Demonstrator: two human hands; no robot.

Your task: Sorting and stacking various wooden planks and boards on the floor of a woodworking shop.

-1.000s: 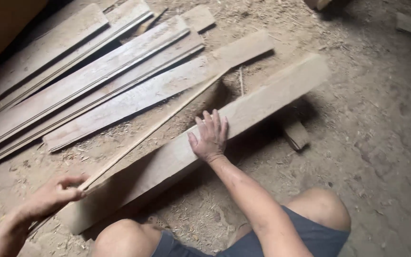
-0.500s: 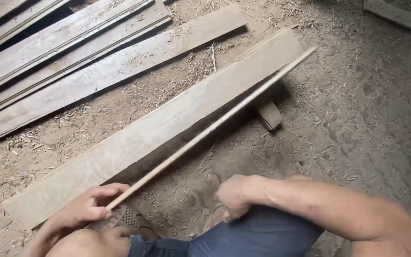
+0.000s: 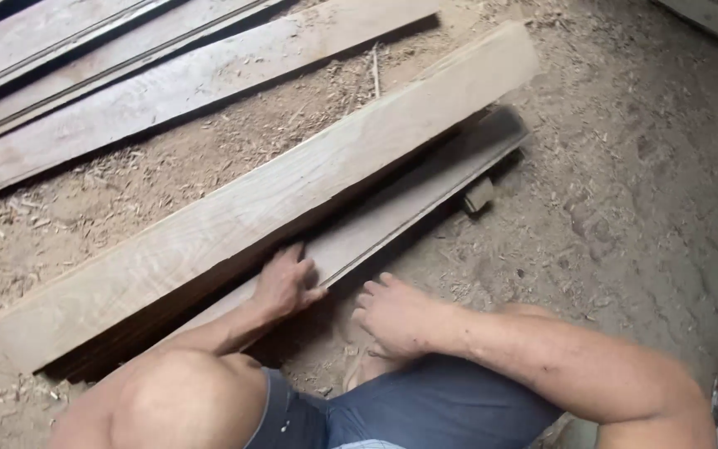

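Knees and dark shorts (image 3: pixel 425 407) fill the bottom edge, so the person is squatting low on the dirt floor (image 3: pixel 625 208), right up against the wood.

Left hand (image 3: pixel 288 283) is curled over the near end of a thin board (image 3: pixel 392 220), fingers wrapped on its edge and thumb on top, gripping it. That board lies low, tucked right beside and partly under the big plank, so grabbing it by the end looks like the only handy spot. Its far end is blurred, can't say much about it.

Right hand (image 3: pixel 396 316) hangs just beside the left, fingers loosely bent, holding nothing. It's near the board's end but I can't tell if a fingertip actually touches it.

Next out, the big plank (image 3: pixel 292 187) runs diagonally from lower left to upper right, raised a bit off the floor; a small wood block (image 3: pixel 478 195) peeks out near its far end, probably propping things up so there's a gap underneath.

Beyond that there's a strip of sawdust and shavings, then a stack of long boards (image 3: pixel 126 75) lying roughly parallel along the top left. One more piece of timber (image 3: pixel 704 21) sits off in the top right corner, well apart from everything else.
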